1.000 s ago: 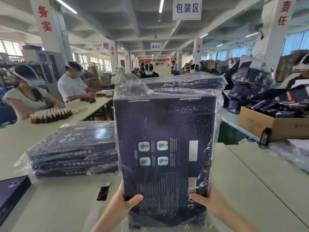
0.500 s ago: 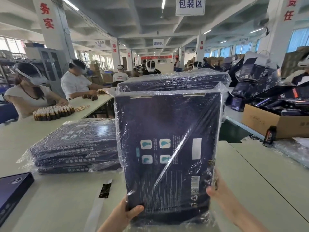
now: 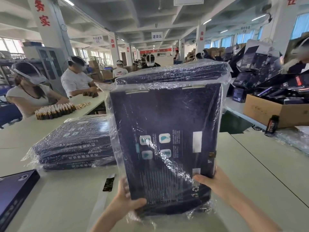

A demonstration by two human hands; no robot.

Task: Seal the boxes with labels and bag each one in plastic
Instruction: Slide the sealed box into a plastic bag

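Bagged box point(image 3: 167, 131) upright over the table point(image 3: 250, 164), slightly tilted. The left hand point(image 3: 123, 200) grips its 7 o'clock corner, thumb on the front and fingers wrapped round the edge. The right hand point(image 3: 212, 181) grips the 4 o'clock edge, thumb across the front; its other fingers are hidden behind.

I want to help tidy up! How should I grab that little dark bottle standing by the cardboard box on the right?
Wrap your grip round the middle of the little dark bottle, coming from the near side. It stands on its base, and the cardboard box is close behind it, so the front and the top look like the free ways in.
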